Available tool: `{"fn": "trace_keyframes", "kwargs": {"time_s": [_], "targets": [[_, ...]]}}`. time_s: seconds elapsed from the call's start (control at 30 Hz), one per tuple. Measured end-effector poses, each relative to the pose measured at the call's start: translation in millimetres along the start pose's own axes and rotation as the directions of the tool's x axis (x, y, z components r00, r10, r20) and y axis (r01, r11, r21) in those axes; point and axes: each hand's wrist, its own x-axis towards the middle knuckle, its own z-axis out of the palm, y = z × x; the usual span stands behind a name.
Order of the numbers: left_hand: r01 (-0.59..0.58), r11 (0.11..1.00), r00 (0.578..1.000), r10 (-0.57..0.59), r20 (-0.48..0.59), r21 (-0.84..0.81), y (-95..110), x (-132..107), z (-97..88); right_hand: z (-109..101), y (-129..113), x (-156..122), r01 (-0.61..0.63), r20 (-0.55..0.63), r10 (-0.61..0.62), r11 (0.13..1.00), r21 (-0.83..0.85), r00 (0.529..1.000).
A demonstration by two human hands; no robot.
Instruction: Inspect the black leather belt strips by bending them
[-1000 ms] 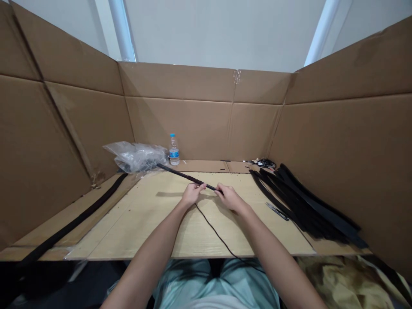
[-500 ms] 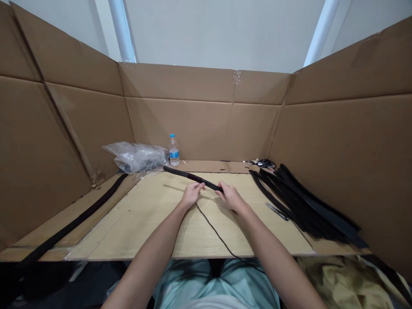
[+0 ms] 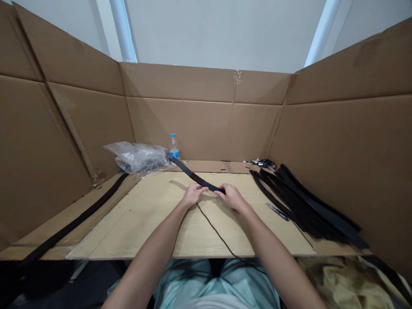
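Note:
A long black strap-like strip (image 3: pixel 185 168) is held above the table, curving from my hands up toward the far left. Partway along it shows a darker brownish section. My left hand (image 3: pixel 194 194) is closed on the strip near its middle, thumb and fingers pinching the edge. At the strip's near right end, my right hand (image 3: pixel 232 196) grips it with the thumb below and fingers over it. A thin black cord (image 3: pixel 214 229) runs from beneath my left hand down to the table's front edge; its upper end is hidden.
Several black strips (image 3: pixel 302 206) lie piled at the right, with small thread snips (image 3: pixel 277 211) beside them. One more strip (image 3: pixel 77 221) lies along the left. A plastic bag (image 3: pixel 138 158) and water bottle (image 3: pixel 174 146) stand at the back. Cardboard walls (image 3: pixel 180 124) enclose the table (image 3: pixel 141 227).
The far end of the strip has swung up and slightly right, now overlapping the bottle's base. The strip bends more and shows more of its flat face. Both hands keep their hold.

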Motion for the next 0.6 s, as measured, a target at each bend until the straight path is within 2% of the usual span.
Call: {"fn": "trace_keyframes", "kwargs": {"time_s": [0.13,0.23,0.47,0.6], "targets": [[-0.006,0.995,1.000,0.007,-0.010,0.096,3.0,-4.0,-1.0,-1.3,1.3,-1.3,-0.038,-0.012,0.037,0.994,-0.105,0.999],[-0.014,0.995,1.000,0.013,0.005,0.097,4.1,-5.7,-1.0,-1.7,-0.9,-2.6,-0.043,-0.004,0.043,0.988,-0.148,0.999],[-0.030,0.998,0.996,0.035,-0.084,0.063,1.5,-2.1,-1.0,1.3,-7.7,-4.9,0.073,0.002,-0.074,0.990,0.119,0.997],[-0.034,0.998,0.997,0.038,-0.069,0.061,0.1,0.7,-1.7,3.9,-8.1,-3.4,0.040,-0.042,-0.032,0.980,0.194,0.999]]}}
